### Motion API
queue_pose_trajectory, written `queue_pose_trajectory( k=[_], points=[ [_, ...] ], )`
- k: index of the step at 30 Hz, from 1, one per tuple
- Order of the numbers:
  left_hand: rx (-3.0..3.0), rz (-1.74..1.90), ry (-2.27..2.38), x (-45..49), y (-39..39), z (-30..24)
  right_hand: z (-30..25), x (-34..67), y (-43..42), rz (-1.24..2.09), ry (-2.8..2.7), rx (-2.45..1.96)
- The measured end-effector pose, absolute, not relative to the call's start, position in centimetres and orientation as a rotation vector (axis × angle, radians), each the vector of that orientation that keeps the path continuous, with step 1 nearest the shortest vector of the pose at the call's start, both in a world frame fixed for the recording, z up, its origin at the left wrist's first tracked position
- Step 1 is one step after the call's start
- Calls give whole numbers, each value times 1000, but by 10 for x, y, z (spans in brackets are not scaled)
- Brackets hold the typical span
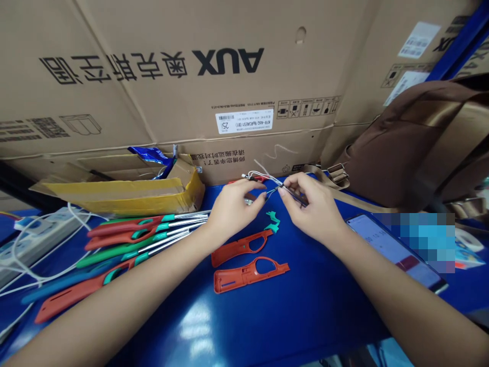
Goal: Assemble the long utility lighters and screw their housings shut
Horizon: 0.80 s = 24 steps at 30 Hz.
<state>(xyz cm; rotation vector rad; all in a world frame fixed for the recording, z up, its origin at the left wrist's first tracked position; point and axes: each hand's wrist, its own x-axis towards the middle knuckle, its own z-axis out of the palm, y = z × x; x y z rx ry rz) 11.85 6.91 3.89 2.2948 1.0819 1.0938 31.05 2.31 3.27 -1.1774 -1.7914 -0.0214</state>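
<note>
My right hand (313, 206) pinches a slim dark rod (296, 193) near the middle of the table, and thin white wires (267, 176) run out past its fingertips. Facing it, my left hand (239, 206) has thumb and forefinger closed at a fine wire that reaches toward the right fingertips. Below the hands lie two orange lighter casing halves (229, 283), with small green plastic parts (272, 228) just above them. Several long-necked lighters (126, 224) in orange, green and blue lie beside my left forearm. A red piece behind the hands is partly hidden.
A yellow-taped cardboard box (126, 198) stands back left, near a white power strip (49, 234) with loose cables. On the right are a phone (385, 250) and a brown bag (412, 137) with a strap. A large carton (171, 102) walls off the back.
</note>
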Motion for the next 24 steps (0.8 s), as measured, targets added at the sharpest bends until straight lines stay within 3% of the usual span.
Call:
queue_pose_trajectory(
  k=[9, 14, 19, 24],
  points=[
    [1870, 1341, 1174, 48, -2, 42, 31, 283, -9, 276, -2005, -1067],
    [2239, 1466, 1102, 32, -17, 28, 25, 271, -15, 371, -2066, -1069],
    [2648, 1254, 1038, 34, -20, 19, 24, 268, -17, 511, -2157, -1023],
    [2688, 1187, 1019, 32, -21, 15, 31, 264, -25, 731, -2250, -985]
  ],
)
